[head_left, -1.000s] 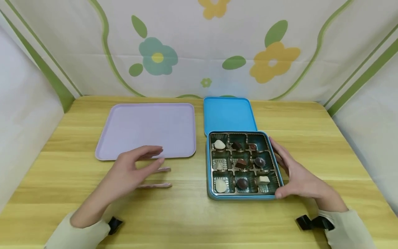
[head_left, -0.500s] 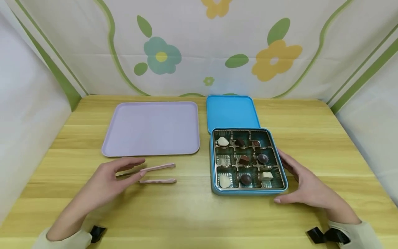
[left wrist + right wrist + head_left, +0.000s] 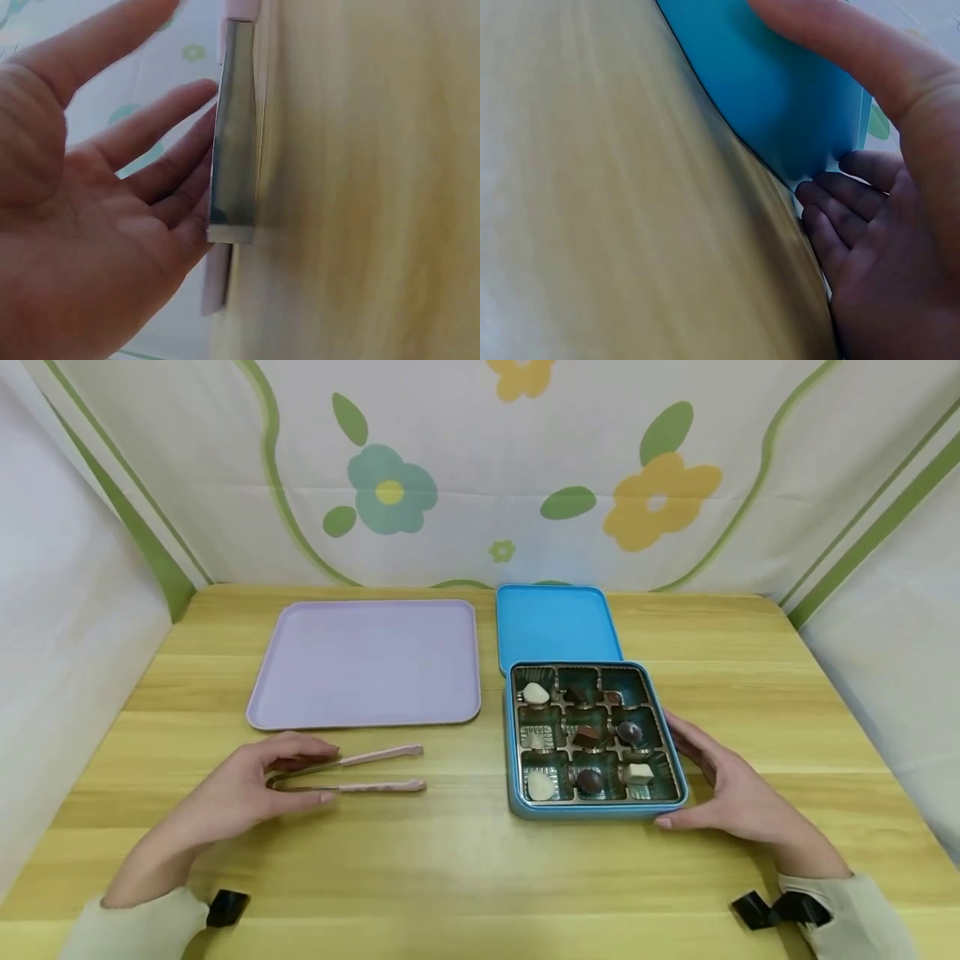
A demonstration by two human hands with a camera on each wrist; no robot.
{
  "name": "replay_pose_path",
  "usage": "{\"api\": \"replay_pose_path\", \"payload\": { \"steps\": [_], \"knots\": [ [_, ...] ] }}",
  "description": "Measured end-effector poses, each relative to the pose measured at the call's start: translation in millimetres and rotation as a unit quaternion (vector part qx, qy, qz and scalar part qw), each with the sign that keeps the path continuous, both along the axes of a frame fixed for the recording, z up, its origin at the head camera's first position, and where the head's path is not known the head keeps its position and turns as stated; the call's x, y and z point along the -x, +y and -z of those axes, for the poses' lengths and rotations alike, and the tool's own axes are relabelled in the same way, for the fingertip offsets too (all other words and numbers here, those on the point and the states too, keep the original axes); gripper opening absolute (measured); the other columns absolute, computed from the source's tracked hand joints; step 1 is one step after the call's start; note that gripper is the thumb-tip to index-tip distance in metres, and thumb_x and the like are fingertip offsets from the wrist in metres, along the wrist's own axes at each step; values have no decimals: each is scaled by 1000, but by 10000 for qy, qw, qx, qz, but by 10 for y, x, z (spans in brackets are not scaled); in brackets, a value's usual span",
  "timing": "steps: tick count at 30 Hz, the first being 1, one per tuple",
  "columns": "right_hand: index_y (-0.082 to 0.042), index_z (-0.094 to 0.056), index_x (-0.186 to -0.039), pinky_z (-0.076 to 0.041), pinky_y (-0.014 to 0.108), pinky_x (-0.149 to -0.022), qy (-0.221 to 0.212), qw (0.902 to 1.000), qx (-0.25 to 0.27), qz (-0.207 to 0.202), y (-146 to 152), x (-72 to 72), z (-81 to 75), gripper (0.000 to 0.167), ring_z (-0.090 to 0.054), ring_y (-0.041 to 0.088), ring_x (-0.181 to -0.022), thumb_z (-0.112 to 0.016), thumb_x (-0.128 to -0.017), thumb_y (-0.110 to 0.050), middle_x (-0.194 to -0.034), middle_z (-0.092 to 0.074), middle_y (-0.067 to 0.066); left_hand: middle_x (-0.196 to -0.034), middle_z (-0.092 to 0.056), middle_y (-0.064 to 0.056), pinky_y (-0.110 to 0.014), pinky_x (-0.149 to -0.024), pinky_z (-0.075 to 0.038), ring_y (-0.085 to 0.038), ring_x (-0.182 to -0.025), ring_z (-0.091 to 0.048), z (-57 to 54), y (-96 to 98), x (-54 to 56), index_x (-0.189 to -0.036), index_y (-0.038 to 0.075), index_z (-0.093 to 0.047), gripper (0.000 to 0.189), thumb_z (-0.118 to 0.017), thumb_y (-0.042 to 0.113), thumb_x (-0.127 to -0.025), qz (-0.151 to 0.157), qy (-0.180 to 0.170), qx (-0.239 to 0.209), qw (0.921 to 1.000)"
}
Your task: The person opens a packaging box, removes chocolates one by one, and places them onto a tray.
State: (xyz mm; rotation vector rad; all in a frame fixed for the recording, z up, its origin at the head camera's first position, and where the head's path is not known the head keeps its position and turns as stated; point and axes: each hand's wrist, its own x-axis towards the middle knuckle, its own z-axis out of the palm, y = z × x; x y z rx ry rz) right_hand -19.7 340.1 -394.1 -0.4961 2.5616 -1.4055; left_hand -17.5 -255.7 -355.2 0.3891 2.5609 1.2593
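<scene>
A pair of metal tongs with pale pink tips (image 3: 382, 787) lies on the table, its two arms spread apart. Around its bent end is my left hand (image 3: 232, 785), thumb on the near side and fingers on the far side. In the left wrist view those fingers are spread beside the metal strip of the tongs (image 3: 236, 127), not pinching it. To the right stands a blue tin (image 3: 600, 811) with a nine-part insert holding white and dark chocolates (image 3: 590, 781). My right hand (image 3: 738, 793) has its fingertips against the tin's right wall (image 3: 795, 97), thumb near the front corner.
A lilac tray (image 3: 367, 664) lies at the back left, beyond the tongs. Behind the tin lies its blue lid (image 3: 557, 625), partly hidden by it. A flowered cloth (image 3: 465, 468) hangs along the back edge of the wooden table (image 3: 450, 877).
My left hand has come down from above and moved left to the bent end of the tongs. The tongs look unmoved. My right hand stays beside the tin, its thumb shifting slightly.
</scene>
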Motion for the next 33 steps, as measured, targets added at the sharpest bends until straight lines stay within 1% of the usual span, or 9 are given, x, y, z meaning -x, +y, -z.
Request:
{"api": "replay_pose_path", "payload": {
  "steps": [4, 7, 11, 14, 17, 20, 25, 29, 33],
  "knots": [
    [-27, -24, -173, -29, -1, -113, -18, 9999, -66, -79, 18, 2, 0, 132, -40, -17, -141, -102, -69, -4, -171, -36, -13, -139, -62, 8, -10, -102, -42, -1, -123, -58, 46, -52, 8, -138, 32, -71, 56, -93, 28, -86, 401, -75, -32, 9992],
    [-26, -22, -173, -29, -1, -113, -54, 9999, -42, -141, 23, 1, 31, 133, -41, -16, -141, -101, -69, -2, -169, -37, -17, -138, -60, 10, -10, -101, -39, 0, -123, -54, 79, -58, 15, -138, 34, -70, 55, -93, 29, -87, 476, -13, 81, 9988],
    [-26, -23, -173, -30, 0, -113, -23, 9999, 69, -126, 4, 8, 14, 134, -43, -12, -141, -101, -68, 0, -170, -37, -14, -133, -63, 9, -12, -99, -43, -3, -117, -57, 91, -20, 38, -132, 31, -73, 46, -90, 27, -90, 269, 63, 142, 9995],
    [-26, -21, -173, -30, 1, -113, 36, 9998, 141, -110, -5, 20, -11, 136, -43, -11, -143, -101, -67, 2, -174, -34, -8, -131, -65, 6, -14, -96, -47, -5, -113, -60, 80, 0, 51, -129, 28, -75, 42, -90, 25, -90, 99, 7, 64, 9999],
    [-27, -19, -174, -30, 0, -113, 27, 9998, 132, -158, 2, 30, -17, 138, -40, -14, -144, -100, -67, 2, -176, -31, -7, -131, -66, 3, -15, -95, -50, -5, -112, -62, 80, -2, 40, -129, 26, -75, 41, -89, 22, -91, 10, -13, -38, 10000],
    [-28, -19, -174, -29, -1, -112, -23, 9998, 114, -150, 9, 22, -21, 137, -40, -15, -144, -101, -68, 2, -175, -32, -9, -131, -67, 1, -17, -94, -50, -6, -112, -60, 91, 6, 36, -128, 24, -76, 40, -89, 20, -91, -27, -13, -86, 10000],
    [-30, -20, -174, -28, -1, -113, -41, 9999, 40, -119, 9, 29, -27, 137, -39, -15, -144, -102, -68, -2, -175, -33, -8, -131, -67, 1, -17, -93, -48, -5, -111, -59, 93, 18, 44, -128, 23, -77, 40, -90, 20, -90, -99, -28, -40, 9999],
    [-31, -19, -173, -26, -2, -114, -43, 9999, -36, -87, 17, 27, -31, 137, -38, -16, -145, -102, -68, -4, -175, -32, -7, -131, -66, 0, -17, -90, -47, -5, -108, -57, 118, 39, 62, -128, 22, -77, 40, -90, 19, -90, -55, 85, -15, 9999],
    [-32, -17, -174, -25, -2, -114, -84, 9998, -110, -114, 14, 5, -26, 137, -36, -17, -146, -102, -70, -6, -177, -30, -6, -128, -67, 1, -16, -90, -47, -4, -107, -57, 131, 37, 35, -126, 23, -77, 40, -91, 18, -89, -101, 196, 28, 9998]
  ]
}}
